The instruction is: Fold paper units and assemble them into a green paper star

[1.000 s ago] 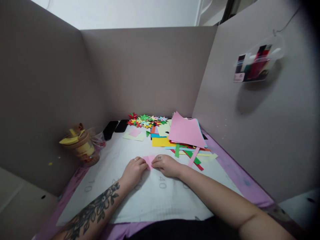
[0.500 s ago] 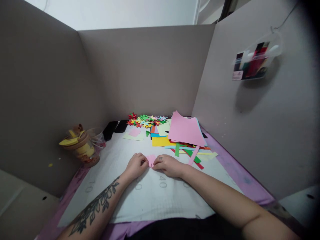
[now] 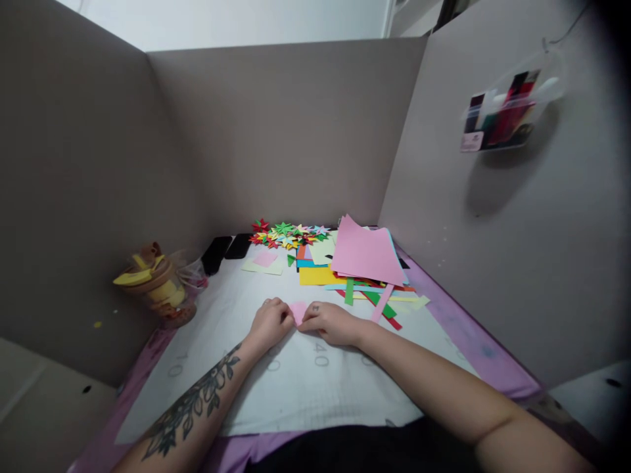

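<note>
Between the two hands, a small pink paper [image 3: 298,312] is lying on the white sheet [image 3: 315,401] over the purple-covered desk [image 3: 497,364]. The left hand [image 3: 270,324] is pinching its left side, and the right hand [image 3: 331,323] is pinching its right side, with the fingertips closing on it. The small pink paper is looking thin and very light, so it is probably bending easily, holding a crease well, and tearing under a hard tug. The edges are seeming best for holding, with soft pinches. Fingers are covering both sides, so its full shape is hiding, and I am not able to tell where any folds are lying. Big pink sheets [image 3: 367,253] are hiding most of the papers below, and the paper stars [image 3: 288,235] are overlapping too much for counting.
</note>
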The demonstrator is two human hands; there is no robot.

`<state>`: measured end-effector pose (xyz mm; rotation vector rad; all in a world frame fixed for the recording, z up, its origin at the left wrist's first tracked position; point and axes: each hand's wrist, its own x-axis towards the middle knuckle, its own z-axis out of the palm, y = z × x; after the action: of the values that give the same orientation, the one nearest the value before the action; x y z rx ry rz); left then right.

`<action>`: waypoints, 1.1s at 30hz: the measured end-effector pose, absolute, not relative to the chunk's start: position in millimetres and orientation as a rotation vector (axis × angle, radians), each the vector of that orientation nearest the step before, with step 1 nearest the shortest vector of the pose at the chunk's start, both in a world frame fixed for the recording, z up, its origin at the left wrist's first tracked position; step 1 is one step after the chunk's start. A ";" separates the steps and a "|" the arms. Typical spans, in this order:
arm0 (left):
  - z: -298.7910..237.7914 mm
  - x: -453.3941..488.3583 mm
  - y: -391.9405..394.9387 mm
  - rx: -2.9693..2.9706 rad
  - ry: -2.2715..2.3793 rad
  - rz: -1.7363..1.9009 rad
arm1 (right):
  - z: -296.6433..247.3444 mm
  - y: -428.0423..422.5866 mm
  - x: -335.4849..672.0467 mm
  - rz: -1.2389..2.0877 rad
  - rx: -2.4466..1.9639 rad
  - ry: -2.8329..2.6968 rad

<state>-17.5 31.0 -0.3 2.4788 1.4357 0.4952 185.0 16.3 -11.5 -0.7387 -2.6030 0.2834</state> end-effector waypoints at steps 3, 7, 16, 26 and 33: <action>-1.5 -17.1 31.6 2.474 1.454 0.484 | -10.4 16.5 184.6 0.267 -0.723 -2.614; -3.5 -16.7 31.6 2.483 1.466 0.501 | -8.4 15.8 183.0 0.268 -0.732 -2.621; -7.7 -14.2 31.3 2.497 1.524 0.519 | -9.2 14.4 181.1 0.249 -0.763 -2.609; -7.9 -13.5 29.3 2.524 1.561 0.511 | -8.4 14.6 182.4 0.331 -0.723 -2.591; -6.3 -12.7 28.0 2.539 1.562 0.499 | -5.0 11.2 183.7 0.418 -0.879 -2.512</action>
<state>-12.7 28.0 -6.3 2.5387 1.5625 0.4992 183.7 11.2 -5.0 -0.8792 -2.5125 0.4183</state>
